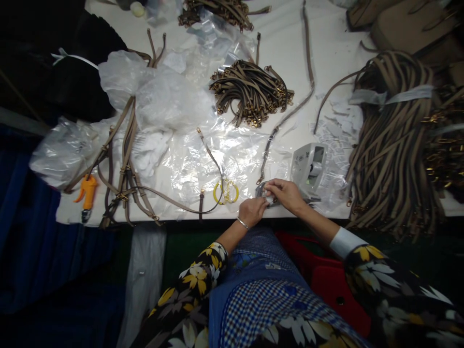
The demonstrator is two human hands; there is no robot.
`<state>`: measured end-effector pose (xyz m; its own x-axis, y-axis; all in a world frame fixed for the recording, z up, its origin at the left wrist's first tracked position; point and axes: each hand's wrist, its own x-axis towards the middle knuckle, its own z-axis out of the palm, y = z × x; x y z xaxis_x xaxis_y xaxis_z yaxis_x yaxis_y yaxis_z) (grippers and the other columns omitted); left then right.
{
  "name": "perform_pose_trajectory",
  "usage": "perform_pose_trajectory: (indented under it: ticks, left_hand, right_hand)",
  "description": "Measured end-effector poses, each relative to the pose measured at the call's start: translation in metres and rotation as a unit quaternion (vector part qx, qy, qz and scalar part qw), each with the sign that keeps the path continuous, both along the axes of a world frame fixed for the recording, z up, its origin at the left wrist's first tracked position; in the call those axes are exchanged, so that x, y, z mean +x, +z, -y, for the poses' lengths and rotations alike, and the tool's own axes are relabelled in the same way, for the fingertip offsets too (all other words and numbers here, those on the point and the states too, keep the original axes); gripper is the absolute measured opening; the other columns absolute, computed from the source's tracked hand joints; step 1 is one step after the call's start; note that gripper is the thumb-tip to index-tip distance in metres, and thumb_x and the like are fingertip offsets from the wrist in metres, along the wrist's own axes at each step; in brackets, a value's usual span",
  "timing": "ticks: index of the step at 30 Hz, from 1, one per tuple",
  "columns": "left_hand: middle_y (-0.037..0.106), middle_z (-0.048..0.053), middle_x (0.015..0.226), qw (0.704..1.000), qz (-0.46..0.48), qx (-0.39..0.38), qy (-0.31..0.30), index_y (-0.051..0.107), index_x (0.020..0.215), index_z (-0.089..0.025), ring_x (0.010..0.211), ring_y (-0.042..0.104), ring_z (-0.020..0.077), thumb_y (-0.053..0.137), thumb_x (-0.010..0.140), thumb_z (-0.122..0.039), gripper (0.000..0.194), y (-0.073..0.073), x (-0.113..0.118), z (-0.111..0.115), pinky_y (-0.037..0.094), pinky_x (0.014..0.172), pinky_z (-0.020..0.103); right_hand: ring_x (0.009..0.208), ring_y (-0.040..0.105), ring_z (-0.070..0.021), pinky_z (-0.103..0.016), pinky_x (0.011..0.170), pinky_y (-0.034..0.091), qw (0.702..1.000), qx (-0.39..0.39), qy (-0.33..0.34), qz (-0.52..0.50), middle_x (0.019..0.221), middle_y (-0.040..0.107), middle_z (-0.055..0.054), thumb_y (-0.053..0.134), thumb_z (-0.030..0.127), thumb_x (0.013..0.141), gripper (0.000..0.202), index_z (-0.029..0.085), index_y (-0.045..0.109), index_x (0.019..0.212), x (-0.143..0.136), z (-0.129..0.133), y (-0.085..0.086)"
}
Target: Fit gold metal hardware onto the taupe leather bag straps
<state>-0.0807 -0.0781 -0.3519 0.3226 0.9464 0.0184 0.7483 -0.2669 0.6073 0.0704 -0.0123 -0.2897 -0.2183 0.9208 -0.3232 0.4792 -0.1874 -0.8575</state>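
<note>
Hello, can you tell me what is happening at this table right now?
A person works at a white table with both hands. The left hand and right hand meet at the near edge, pinching a small pale piece at the end of a thin brown strap; what the piece is cannot be told. A grey dispenser stands just beyond the hands. Bundles of straps, clear plastic bags and yellow rings lie around.
</note>
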Motion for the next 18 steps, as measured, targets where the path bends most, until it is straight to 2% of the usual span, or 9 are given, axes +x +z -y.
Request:
perform_pose_trajectory:
  ticks: [3,6,10,14,18]
  left_hand:
    - [0.071,0.009,0.074,0.999,-0.008,-0.024,0.037,0.070,0.093,-0.016,0.071,0.066,0.0194,0.046,0.096,-0.043,0.036,0.002,0.002,-0.003,0.044,0.066,0.027]
    - [0.074,0.007,0.081,0.996,-0.008,-0.055,0.070,0.068,0.109,-0.018,0.074,0.066,0.0199,0.047,0.095,-0.045,0.037,0.008,0.007,-0.003,0.044,0.066,0.027]
    - [0.075,0.005,0.093,0.990,-0.010,-0.105,0.089,0.072,0.103,-0.024,0.085,0.067,0.0179,0.048,0.096,-0.038,0.029,0.016,0.017,-0.002,0.045,0.071,0.025]
    - [0.071,0.005,0.113,0.980,-0.031,-0.165,0.108,0.074,0.098,-0.023,0.091,0.067,0.0181,0.056,0.090,-0.027,0.019,0.024,0.024,-0.004,0.046,0.070,0.024]
    - [0.073,0.009,0.106,0.968,-0.062,-0.219,0.103,0.072,0.098,-0.019,0.089,0.069,0.0225,0.060,0.085,-0.020,0.018,0.035,0.023,-0.011,0.046,0.069,0.027]
  right_hand:
    - [0.061,0.063,-0.0151,-0.027,0.060,0.052,0.999,-0.005,-0.017,-0.037,0.069,0.069,-0.004,0.053,0.045,0.086,0.034,0.013,0.066,0.090,-0.001,0.001,-0.003]
    - [0.063,0.063,-0.0152,-0.028,0.063,0.053,0.998,-0.002,-0.001,-0.059,0.068,0.068,-0.003,0.053,0.045,0.087,0.033,0.014,0.065,0.087,0.004,0.003,-0.005]
    - [0.074,0.064,-0.0167,-0.030,0.073,0.050,0.997,0.024,0.052,-0.059,0.077,0.070,-0.004,0.056,0.031,0.087,0.019,0.016,0.068,0.085,0.008,0.005,-0.005]
    - [0.084,0.065,-0.0184,-0.032,0.082,0.048,0.992,0.073,0.093,-0.032,0.086,0.072,-0.005,0.056,0.017,0.085,0.015,0.018,0.071,0.083,0.003,0.012,-0.001]
    - [0.086,0.067,-0.0179,-0.030,0.082,0.049,0.986,0.123,0.106,0.022,0.089,0.074,-0.004,0.056,0.008,0.082,0.020,0.020,0.072,0.085,-0.008,0.023,0.000]
